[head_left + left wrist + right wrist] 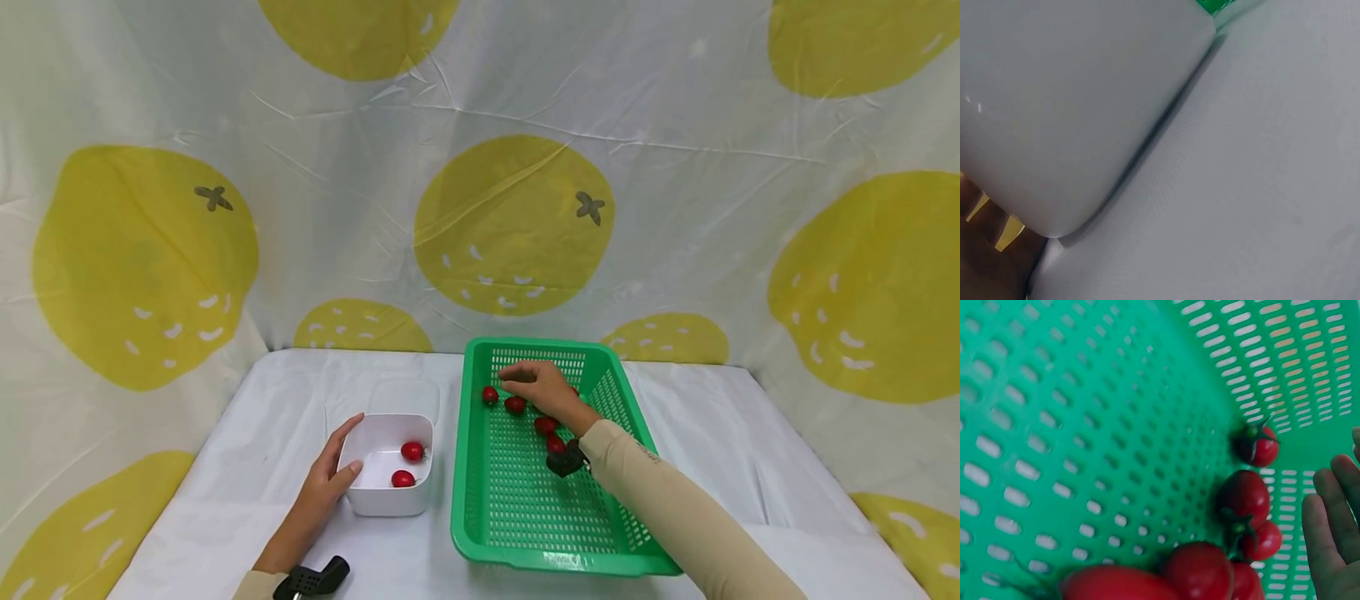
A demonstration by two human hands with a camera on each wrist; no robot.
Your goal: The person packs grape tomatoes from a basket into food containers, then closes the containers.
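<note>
L hand (322, 475) grips white box (390, 502) at its L side, thumb at rim, w/ 2 red tomatoes (412, 452) inside, R of that thumb. R hand (549, 392), thumb & fingers apart, over green basket (517, 512), w/ more tomatoes (514, 406) below/beside it.

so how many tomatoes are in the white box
2 in the white box: one tomato farther back on the right, another tomato nearer the front, where more could be hidden.
</note>
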